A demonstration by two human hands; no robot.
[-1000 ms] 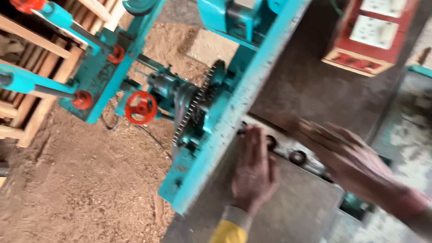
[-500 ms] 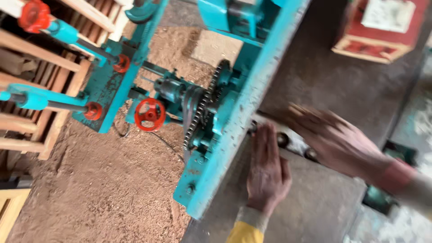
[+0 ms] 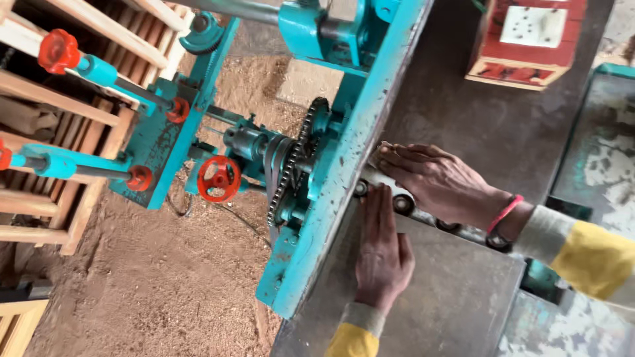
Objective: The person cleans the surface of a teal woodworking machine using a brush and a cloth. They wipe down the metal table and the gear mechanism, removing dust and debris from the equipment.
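Wood strip [image 3: 382, 153], pale and thin, lay at the worktop's [image 3: 436, 291] left edge, just where the grey top met the teal frame [image 3: 344, 172]. Your right hand [image 3: 440, 182] lay over it, fingers bent and pressing its near end down; whether that grip closed round the strip or only pinned it, I could not tell. Your left hand [image 3: 382, 248] lay flat and open on the worktop just beside, palm down, holding nothing, its fingertips near the slot with the dark rollers [image 3: 403, 201]. Past the frame sat a chain sprocket [image 3: 297, 158] and a red handwheel [image 3: 218, 178] above a sawdust floor [image 3: 132, 277]. A red box [image 3: 526, 36] stood at the worktop's far edge, well apart.

You looked to be at the step of seating the strip against the frame by the rollers. A further push would have called for keeping your fingertips flat and clear of the rollers, and your yellow cuff away from the sprocket.
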